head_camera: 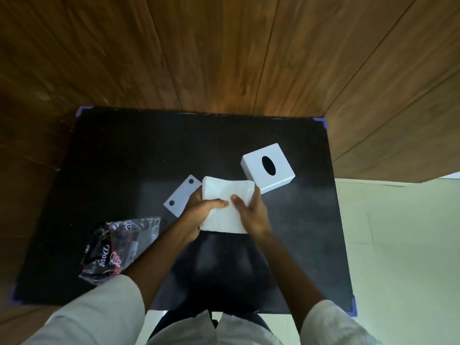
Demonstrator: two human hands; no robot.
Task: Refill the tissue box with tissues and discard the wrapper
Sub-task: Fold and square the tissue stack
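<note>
A white stack of tissues [225,192] is held above the middle of the black table [124,158]. My left hand [199,211] grips its left side, thumb across the top. My right hand [254,212] grips its right side. The white tissue box [268,168], with a dark oval slot on top, stands just beyond and to the right of the stack. The box's flat white base panel [180,195], with two dark holes, lies to the left, partly behind my left hand. The empty crumpled wrapper [117,247], clear with black and red print, lies at the near left.
The table stands against wooden wall panels [224,58] at the back and right. Pale floor tiles [403,245] show to the right. Blue tape marks the table's corners [323,122]. My light sleeves and lap fill the bottom of the view.
</note>
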